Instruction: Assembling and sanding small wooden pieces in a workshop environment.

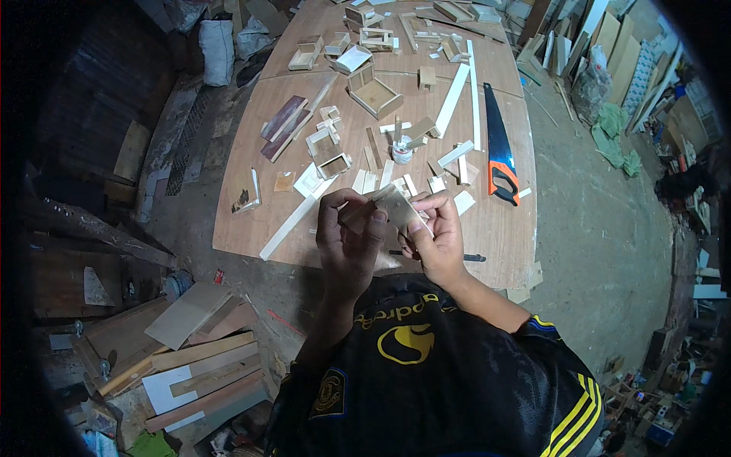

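Observation:
A small pale wooden piece (396, 202) is held up over the near edge of the workbench. My left hand (346, 236) grips its left end with the thumb raised, and part of the piece there is shaded. My right hand (434, 240) pinches its right end, thumb on the face. Small offcuts lie on the bench just beyond my hands, and a dark slim tool (474, 258) rests to the right of my right hand.
The plywood bench (244, 228) holds several small wooden box assemblies (375, 95), white strips (453, 99), a jar with sticks (402, 152) and a handsaw (499, 152). Boards (198, 373) are piled on the lower-left floor; more boards and bags (590, 87) stand at upper right.

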`<act>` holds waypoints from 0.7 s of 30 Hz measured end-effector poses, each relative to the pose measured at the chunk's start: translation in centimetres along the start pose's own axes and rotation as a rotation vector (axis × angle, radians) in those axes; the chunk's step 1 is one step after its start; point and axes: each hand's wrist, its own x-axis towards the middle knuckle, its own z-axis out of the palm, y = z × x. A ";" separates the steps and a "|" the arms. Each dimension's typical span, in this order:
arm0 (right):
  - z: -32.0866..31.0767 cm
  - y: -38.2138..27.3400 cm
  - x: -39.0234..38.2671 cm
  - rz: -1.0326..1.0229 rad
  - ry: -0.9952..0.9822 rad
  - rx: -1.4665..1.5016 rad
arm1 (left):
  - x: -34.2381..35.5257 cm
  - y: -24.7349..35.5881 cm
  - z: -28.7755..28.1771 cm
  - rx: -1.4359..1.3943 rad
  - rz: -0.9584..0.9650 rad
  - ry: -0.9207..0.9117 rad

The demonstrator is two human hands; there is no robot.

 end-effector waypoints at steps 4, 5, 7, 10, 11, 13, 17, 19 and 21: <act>-0.3 -0.3 -0.2 -0.010 -0.013 -0.009 | -0.2 -0.3 0.2 0.014 0.028 0.001; -0.4 -0.3 -0.2 -0.004 -0.009 -0.010 | -0.3 -0.3 0.4 0.015 0.028 0.000; -0.6 -0.4 -0.4 0.002 -0.005 -0.009 | -0.4 0.0 0.7 0.014 0.027 -0.003; -0.9 -0.4 -0.6 0.001 0.019 -0.010 | -0.6 0.4 1.2 -0.006 0.012 -0.016; -1.1 -0.5 -0.7 0.007 0.022 -0.011 | -0.7 0.3 1.3 -0.005 0.013 -0.018; -1.5 -0.6 -0.9 0.011 0.027 -0.012 | -0.9 0.0 1.6 -0.021 -0.007 -0.022; -2.1 -1.7 -1.1 0.022 0.043 -0.006 | -0.9 0.0 1.6 -0.073 -0.050 -0.113; -2.6 -2.3 -1.1 -0.001 0.057 0.012 | -0.7 0.7 2.4 -0.151 -0.003 -0.157; -3.5 -2.8 -1.2 -0.020 0.082 -0.051 | -0.5 1.0 3.0 -0.180 -0.043 -0.188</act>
